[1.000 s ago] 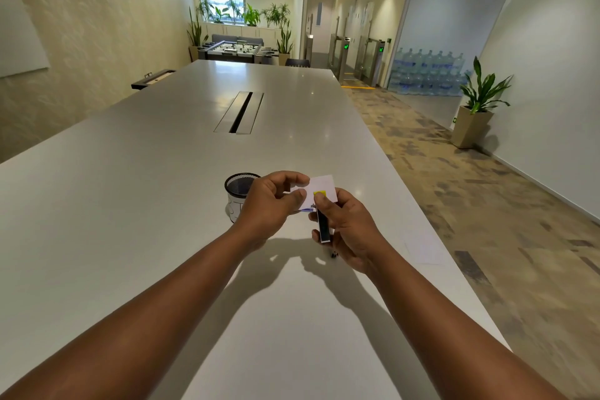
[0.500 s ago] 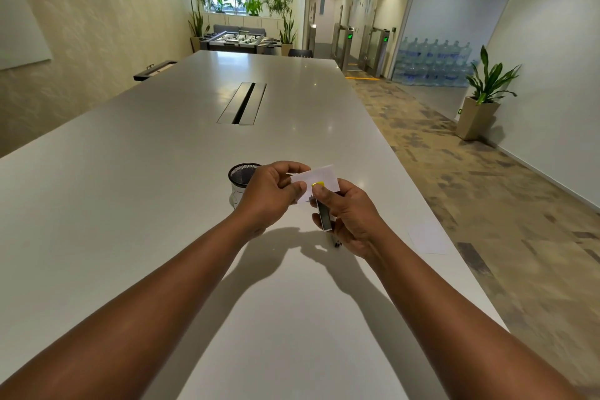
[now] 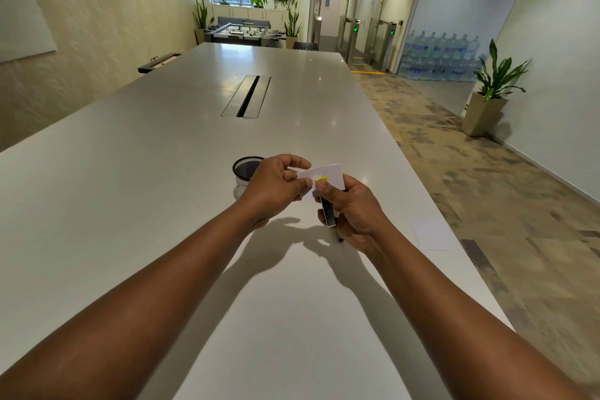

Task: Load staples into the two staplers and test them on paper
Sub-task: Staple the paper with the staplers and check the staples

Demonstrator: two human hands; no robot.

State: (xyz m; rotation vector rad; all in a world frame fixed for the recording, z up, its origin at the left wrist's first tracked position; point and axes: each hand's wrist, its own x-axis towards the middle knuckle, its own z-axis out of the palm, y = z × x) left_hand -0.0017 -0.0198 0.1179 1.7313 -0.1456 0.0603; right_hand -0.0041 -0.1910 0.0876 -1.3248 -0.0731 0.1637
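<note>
Hands meet above a long white tabletop [image 3: 162,204]: the left hand [image 3: 276,187] pinches a small white paper [image 3: 328,174], while the right hand [image 3: 352,209] grips a slim dark stapler [image 3: 328,214] with a yellow tip, apparently clamped on the paper's edge. Testing seems underway. A second stapler isn't visible; a mesh cup [image 3: 245,172] stands just beside the left hand.

At my twelve o'clock the long white table [image 3: 162,172] runs away from me, a cable slot [image 3: 247,96] set in its middle. A black mesh cup [image 3: 245,172] stands nearer, toward eleven. At two o'clock, a potted plant [image 3: 492,91] and stacked water bottles [image 3: 438,55].
</note>
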